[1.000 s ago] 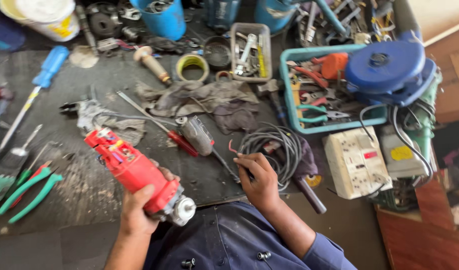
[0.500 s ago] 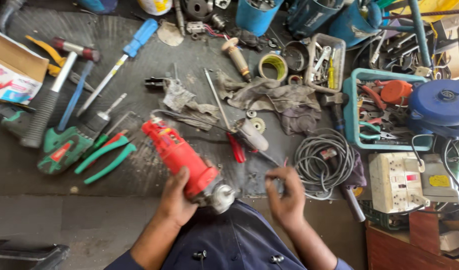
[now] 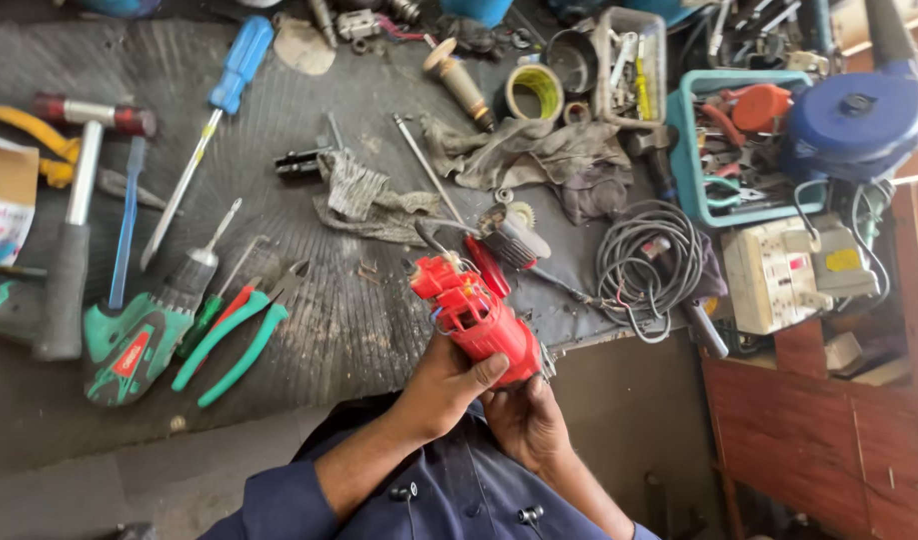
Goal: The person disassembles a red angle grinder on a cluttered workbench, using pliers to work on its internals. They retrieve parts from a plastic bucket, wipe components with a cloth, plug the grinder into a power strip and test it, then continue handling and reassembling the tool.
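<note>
a dark ribbed bench mat (image 3: 309, 330) covers the worktop and carries nearly everything. at its right edge sits a round blue blower (image 3: 859, 120) over a teal tray (image 3: 684, 160) of small tools, with a cream multi-socket block (image 3: 779, 275) just below. a grey coil of cable (image 3: 644, 260) lies left of the socket block, and a crumpled grey rag (image 3: 539, 160) lies above it. on the left are a green cordless drill (image 3: 139, 335), green-handled pliers (image 3: 234, 345) just beside it, and a blue-handled screwdriver (image 3: 229, 85) higher up. at the near edge, above the person's lap, the red power tool body (image 3: 479, 320) is held tilted, lifted off the mat. the left hand (image 3: 444, 385) wraps its lower half, thumb across the red casing; the right hand (image 3: 524, 420) cups the butt end from beneath, fingers curled closed against it.
</note>
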The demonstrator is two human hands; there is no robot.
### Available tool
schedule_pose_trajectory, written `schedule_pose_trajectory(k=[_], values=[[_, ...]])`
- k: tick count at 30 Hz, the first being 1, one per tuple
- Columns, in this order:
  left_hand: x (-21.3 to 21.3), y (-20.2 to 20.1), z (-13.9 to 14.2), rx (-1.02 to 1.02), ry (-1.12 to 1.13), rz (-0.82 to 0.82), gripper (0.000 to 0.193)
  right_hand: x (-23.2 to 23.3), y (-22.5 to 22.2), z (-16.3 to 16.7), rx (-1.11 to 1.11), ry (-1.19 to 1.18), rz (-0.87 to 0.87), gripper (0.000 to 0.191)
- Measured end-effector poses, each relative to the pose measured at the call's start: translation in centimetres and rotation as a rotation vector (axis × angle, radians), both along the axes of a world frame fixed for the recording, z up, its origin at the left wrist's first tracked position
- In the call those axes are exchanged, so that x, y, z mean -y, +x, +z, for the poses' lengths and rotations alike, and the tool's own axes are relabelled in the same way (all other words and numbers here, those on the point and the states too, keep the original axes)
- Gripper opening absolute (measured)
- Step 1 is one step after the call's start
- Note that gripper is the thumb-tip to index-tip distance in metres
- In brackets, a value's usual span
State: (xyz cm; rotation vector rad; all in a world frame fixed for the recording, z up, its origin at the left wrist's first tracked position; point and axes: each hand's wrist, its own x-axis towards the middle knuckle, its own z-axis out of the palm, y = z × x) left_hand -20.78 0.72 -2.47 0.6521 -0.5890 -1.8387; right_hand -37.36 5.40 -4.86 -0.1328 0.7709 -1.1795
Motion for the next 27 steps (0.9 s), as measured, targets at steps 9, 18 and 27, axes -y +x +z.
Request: schedule_pose_trajectory(k=[9, 18, 27], values=[[1.3, 4.8, 3.1, 0.854, -0.356, 0.062, 0.056, 0.1, -1.8, -1.8, 0.077, 0.059, -0.204, 0.074], [1.7, 10.0, 8.1, 1.204, -0.390, 0.407, 0.046, 1.0, -4.1, -0.2, -0.038, -0.061, -0.180, 0.081], [1.3, 8.0, 8.8, 1.419, -0.492, 0.418, 0.029, 0.5, -6.5, -0.5, -0.192, -0.191, -0.054, 0.092]])
